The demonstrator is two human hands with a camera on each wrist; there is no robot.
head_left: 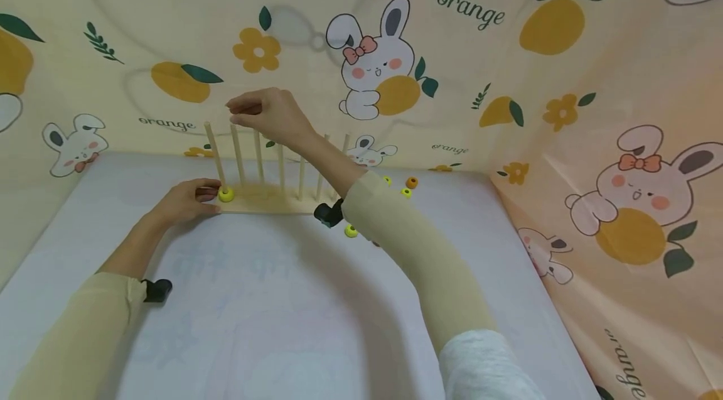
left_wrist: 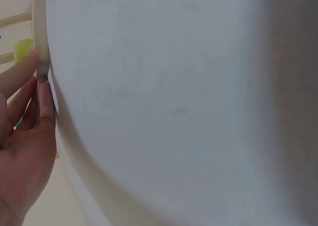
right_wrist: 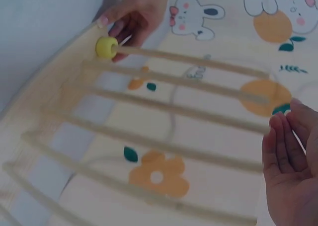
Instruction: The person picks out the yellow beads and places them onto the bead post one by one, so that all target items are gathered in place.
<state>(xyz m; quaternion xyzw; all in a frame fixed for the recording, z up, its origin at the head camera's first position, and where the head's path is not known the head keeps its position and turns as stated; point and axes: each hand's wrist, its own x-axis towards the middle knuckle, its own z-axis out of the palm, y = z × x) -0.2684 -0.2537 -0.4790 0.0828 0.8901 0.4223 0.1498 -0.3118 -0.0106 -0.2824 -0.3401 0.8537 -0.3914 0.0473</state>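
Observation:
A wooden rack [head_left: 265, 202] with a row of upright pegs stands at the back of the table. One yellow bead [head_left: 226, 194] sits at the bottom of its leftmost peg [head_left: 215, 155]. At the rack's left end my left hand [head_left: 183, 200] holds the base, thumb beside the bead and fingers at the base's end. My right hand [head_left: 277, 116] hovers by the tops of the left pegs, thumb and fingers slightly apart. No bead shows between its fingers [right_wrist: 282, 146] in the right wrist view. My right forearm hides part of the rack.
Right of the rack lie a yellow bead [head_left: 351, 231], another yellow bead [head_left: 406, 193] and an orange bead [head_left: 412, 183], some partly behind my right sleeve. A printed cloth [head_left: 452, 86] hangs behind and to the right of the white tabletop [head_left: 254, 324].

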